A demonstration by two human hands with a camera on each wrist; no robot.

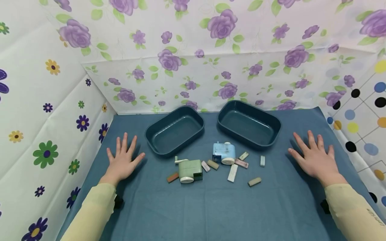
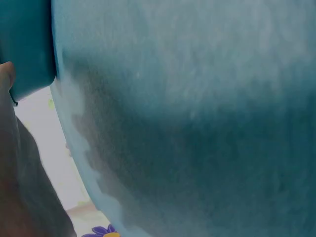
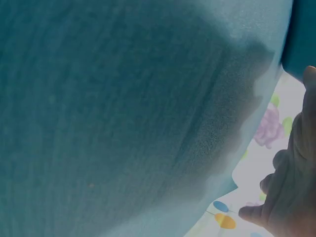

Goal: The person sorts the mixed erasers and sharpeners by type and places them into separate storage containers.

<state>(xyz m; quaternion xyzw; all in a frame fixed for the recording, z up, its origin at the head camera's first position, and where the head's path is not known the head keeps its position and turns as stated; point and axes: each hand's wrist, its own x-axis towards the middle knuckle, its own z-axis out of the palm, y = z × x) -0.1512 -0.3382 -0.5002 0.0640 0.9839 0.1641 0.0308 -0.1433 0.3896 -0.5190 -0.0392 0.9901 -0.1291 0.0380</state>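
My left hand [image 1: 121, 164] is spread with straight fingers above the cloth on the left, holding nothing. On the far right my right hand [image 1: 318, 163] is likewise spread and holds nothing. Between them stand a green crank pencil sharpener [image 1: 189, 169] and a blue pencil sharpener [image 1: 223, 152]. Several small eraser-like blocks lie around these: a reddish-brown block [image 1: 173, 177], a tan block [image 1: 213, 164], a long white block [image 1: 232, 173], an olive block [image 1: 254, 181] and a pale blue block [image 1: 262, 161] among them. Both wrist views show mostly cloth and the hand's shadow.
Two dark teal trays lie at the back, the left tray [image 1: 175, 134] nearest my left hand and the right tray [image 1: 248, 125] nearer my right. Blue cloth [image 1: 211, 214] covers the table. Flowered sheeting [image 1: 193, 67] rises behind, with patterned sheets at both sides.
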